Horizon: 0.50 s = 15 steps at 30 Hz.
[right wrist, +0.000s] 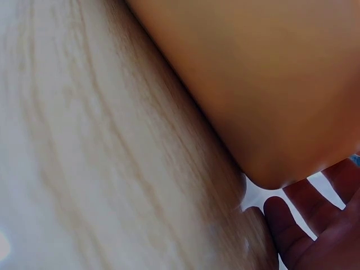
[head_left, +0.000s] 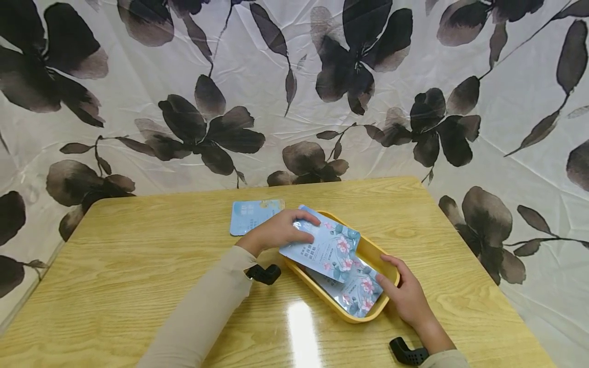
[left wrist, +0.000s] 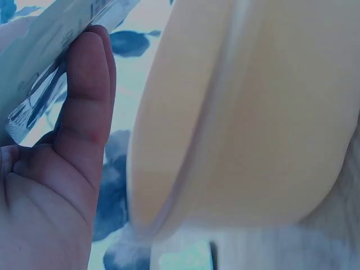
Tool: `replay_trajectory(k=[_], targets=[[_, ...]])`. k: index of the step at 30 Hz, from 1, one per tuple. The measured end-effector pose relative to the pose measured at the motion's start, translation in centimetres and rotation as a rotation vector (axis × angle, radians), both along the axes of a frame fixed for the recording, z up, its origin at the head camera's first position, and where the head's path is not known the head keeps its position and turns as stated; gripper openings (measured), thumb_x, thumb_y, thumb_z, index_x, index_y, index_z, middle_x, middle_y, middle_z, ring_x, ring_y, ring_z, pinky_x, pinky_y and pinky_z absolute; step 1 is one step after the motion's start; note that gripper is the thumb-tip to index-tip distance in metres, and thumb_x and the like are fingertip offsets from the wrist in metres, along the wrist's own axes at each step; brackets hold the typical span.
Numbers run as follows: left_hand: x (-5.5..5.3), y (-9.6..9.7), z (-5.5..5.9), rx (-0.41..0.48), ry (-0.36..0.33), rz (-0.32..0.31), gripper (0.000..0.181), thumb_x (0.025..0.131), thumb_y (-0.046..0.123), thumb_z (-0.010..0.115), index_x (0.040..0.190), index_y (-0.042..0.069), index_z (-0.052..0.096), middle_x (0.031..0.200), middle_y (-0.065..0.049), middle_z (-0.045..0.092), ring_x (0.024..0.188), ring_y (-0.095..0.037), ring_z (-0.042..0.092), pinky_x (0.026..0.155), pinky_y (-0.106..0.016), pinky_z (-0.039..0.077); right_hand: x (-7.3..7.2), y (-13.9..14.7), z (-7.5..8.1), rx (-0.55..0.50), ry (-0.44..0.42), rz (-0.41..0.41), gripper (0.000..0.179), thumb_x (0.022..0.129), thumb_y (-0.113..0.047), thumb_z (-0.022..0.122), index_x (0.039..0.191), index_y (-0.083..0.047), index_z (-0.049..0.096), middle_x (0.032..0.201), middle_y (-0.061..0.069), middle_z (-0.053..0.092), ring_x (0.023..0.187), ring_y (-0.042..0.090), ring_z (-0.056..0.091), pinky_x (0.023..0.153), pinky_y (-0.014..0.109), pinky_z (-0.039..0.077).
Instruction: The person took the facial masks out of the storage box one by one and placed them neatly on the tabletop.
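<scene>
My left hand (head_left: 280, 230) pinches a light blue sachet (head_left: 333, 245) printed with pink flowers, holding it tilted over the yellow tray (head_left: 374, 253). In the left wrist view, the thumb lies along the sachet's edge, close beside the tray wall (left wrist: 270, 140). Inside the tray lies another flowered sachet (head_left: 363, 291), partly covered by the held one. My right hand (head_left: 407, 296) grips the tray's right end, thumb at the near rim and fingers around the outside. The right wrist view shows those fingers (right wrist: 306, 208) against the tray's lower corner.
Behind my left hand, a blue packet (head_left: 250, 214) with a gold-patterned corner lies flat on the wooden table (head_left: 161, 266). A floral cloth (head_left: 294, 102) hangs along the table's far edge. Black wrist mounts (head_left: 264, 274) sit at both wrists.
</scene>
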State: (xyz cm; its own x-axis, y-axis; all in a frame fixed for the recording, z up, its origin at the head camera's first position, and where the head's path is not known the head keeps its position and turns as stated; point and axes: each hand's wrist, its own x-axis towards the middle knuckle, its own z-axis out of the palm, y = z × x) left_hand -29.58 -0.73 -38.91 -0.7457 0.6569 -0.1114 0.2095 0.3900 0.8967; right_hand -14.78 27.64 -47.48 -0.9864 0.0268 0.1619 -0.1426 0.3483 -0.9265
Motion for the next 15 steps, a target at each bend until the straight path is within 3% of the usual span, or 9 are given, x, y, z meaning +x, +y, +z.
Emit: replay_trajectory(k=[6,11,15], targets=[[-0.6,-2.1,0.6,0.043,0.020,0.072,0.033,0.074,0.025,0.074,0.105,0.026,0.063,0.118,0.002,0.048,0.078,-0.022,0.058,0.067,-0.034,0.048,-0.1,0.1,-0.1,0.005,0.003,0.005,0.047,0.087,-0.021,0.059,0.129,-0.009,0.041,0.131,0.014,0.036,0.106,0.030,0.048,0.072,0.024,0.048],[-1.1,-3.8,0.8,0.050,0.084,0.116,0.036,0.072,0.029,0.075,0.105,0.025,0.063,0.119,0.003,0.049,0.093,-0.020,0.052,0.076,-0.033,0.043,0.0,0.1,0.0,0.015,-0.007,-0.003,0.047,0.088,-0.023,0.059,0.129,-0.009,0.040,0.131,0.016,0.036,0.106,0.030,0.048,0.071,0.024,0.048],[-1.4,-5.2,1.0,0.068,0.067,0.159,0.037,0.072,0.028,0.075,0.106,0.022,0.063,0.117,0.000,0.048,0.083,-0.023,0.056,0.070,-0.033,0.047,0.1,-0.1,0.1,-0.017,-0.013,0.008,0.048,0.088,-0.021,0.059,0.130,-0.008,0.039,0.131,0.018,0.035,0.107,0.032,0.047,0.071,0.026,0.049]])
